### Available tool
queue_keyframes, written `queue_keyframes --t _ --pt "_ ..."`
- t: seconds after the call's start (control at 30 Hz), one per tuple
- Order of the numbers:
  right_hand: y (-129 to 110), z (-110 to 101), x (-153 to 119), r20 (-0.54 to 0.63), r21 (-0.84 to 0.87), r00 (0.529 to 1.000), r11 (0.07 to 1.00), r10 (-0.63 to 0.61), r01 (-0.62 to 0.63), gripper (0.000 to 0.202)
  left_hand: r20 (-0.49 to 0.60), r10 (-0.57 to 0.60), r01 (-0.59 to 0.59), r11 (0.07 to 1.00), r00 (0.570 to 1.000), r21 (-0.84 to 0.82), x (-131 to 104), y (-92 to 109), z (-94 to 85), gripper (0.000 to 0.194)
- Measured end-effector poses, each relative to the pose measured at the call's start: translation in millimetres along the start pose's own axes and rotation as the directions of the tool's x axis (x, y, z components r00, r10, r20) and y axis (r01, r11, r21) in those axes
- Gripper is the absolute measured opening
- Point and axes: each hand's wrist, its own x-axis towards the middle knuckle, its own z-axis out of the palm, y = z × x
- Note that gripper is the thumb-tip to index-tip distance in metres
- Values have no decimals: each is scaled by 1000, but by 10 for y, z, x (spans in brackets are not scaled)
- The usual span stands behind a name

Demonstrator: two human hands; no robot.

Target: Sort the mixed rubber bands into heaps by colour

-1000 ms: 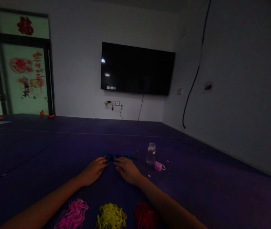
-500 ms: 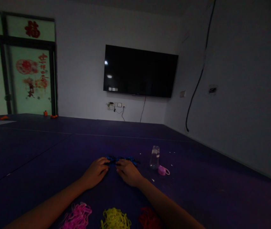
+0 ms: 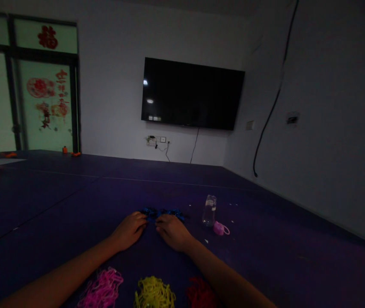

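Note:
In the head view, a dark blue heap of thin stringy bands (image 3: pixel 172 212) lies on the purple tabletop. My left hand (image 3: pixel 131 227) reaches it from the left, palm down, its fingers bent in at the heap's near edge. Opposite, my right hand (image 3: pixel 173 231) has its bent fingers on the same edge. A narrow gap separates the two hands. The fingertips are dark, and the strands under them are partly hidden. Closer to me lie a pink heap of looped bands (image 3: pixel 103 288), a yellow heap (image 3: pixel 155 293) and a red heap (image 3: pixel 200 293) partly behind my right forearm.
A clear bottle (image 3: pixel 209 210) stands right of my hands, with a pink lid with a loop (image 3: pixel 221 228) beside it. White scraps (image 3: pixel 206 241) dot the purple tabletop (image 3: pixel 265 256). Orange objects (image 3: pixel 76 154) sit at the far left edge. A television (image 3: pixel 191 94) hangs on the wall.
The whole view has shifted slightly, with the wall and door sitting a little farther right. My hands stay at the blue heap, and a bit more of it shows above them.

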Motion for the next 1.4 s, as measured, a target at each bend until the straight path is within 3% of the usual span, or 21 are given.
queue_keyframes --t 0.37,0.67,0.77,0.9,1.0,1.13,1.27,1.4 --pt "20 48 2 -18 -21 1000 1000 -16 15 26 -6 63 -63 998 998 -19 -4 -20 7 30" --pt "32 34 1 -13 -3 1000 1000 -26 26 23 30 49 -49 999 998 -24 7 -14 -26 28" --pt "20 21 -3 -10 54 999 997 -52 53 24 14 62 -60 994 998 -90 14 -32 -40 25" --pt "-61 32 -2 -36 246 998 968 -50 57 28 -12 -7 3 967 1000 -253 7 -20 -76 40" --pt "-148 69 13 -32 427 999 903 -44 53 33 38 -142 145 893 989 -427 -14 7 -113 47" --pt "-195 104 27 -40 581 998 811 -52 66 43 122 -331 325 674 936 -663 -23 3 -127 55" --pt "-149 104 12 -79 561 994 828 78 -20 50 116 -464 385 541 878 -748 -8 -22 -110 54" --pt "-123 110 -5 -25 556 983 820 180 -136 54 178 -472 420 478 863 -771 -8 -2 -124 55"
